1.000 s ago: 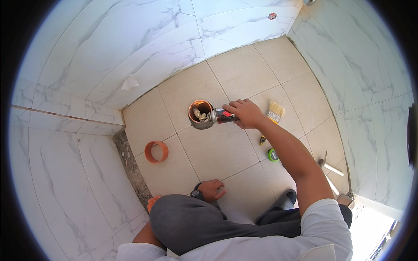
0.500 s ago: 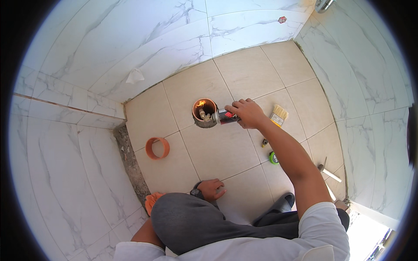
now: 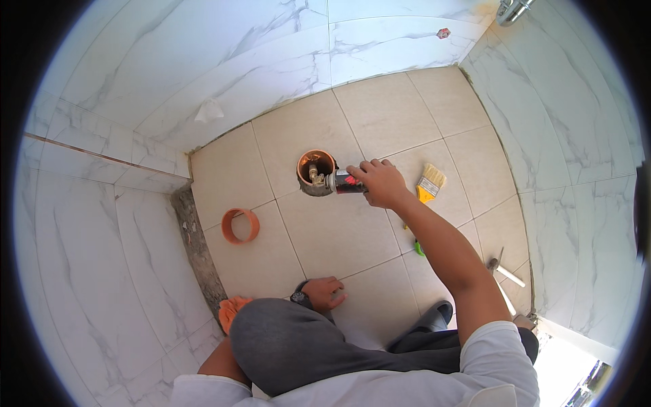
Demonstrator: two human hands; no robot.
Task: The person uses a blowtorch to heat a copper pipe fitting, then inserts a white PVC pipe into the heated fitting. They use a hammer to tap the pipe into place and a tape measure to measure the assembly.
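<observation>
My right hand (image 3: 383, 184) is wrapped round the can of a gas blowtorch (image 3: 348, 182), held sideways. Its brass nozzle points into the mouth of an orange pipe (image 3: 331, 158) set in the tiled floor. The pipe's inner wall glows a brighter orange, and I can make out no distinct flame. Grey mortar surrounds the near side of the pipe. By my knee, my left hand (image 3: 325, 294) hangs low over the tiles with loosely bent fingers and nothing in it; a dark watch is on its wrist. A short orange pipe ring (image 3: 226, 234) lies on the floor to the left.
A paintbrush (image 3: 432, 179) with a yellow handle lies beyond my right forearm. The forearm partly hides a green tape measure (image 3: 420, 249). A white-handled hammer (image 3: 510, 275) lies at the right. An orange cloth or glove (image 3: 231, 313) is beside my knee. Marbled walls (image 3: 224, 61) enclose the floor.
The yellow flame at the nozzle inside the pipe is no longer visible. My right forearm now covers more of the tape measure. The whole view has shifted slightly.
</observation>
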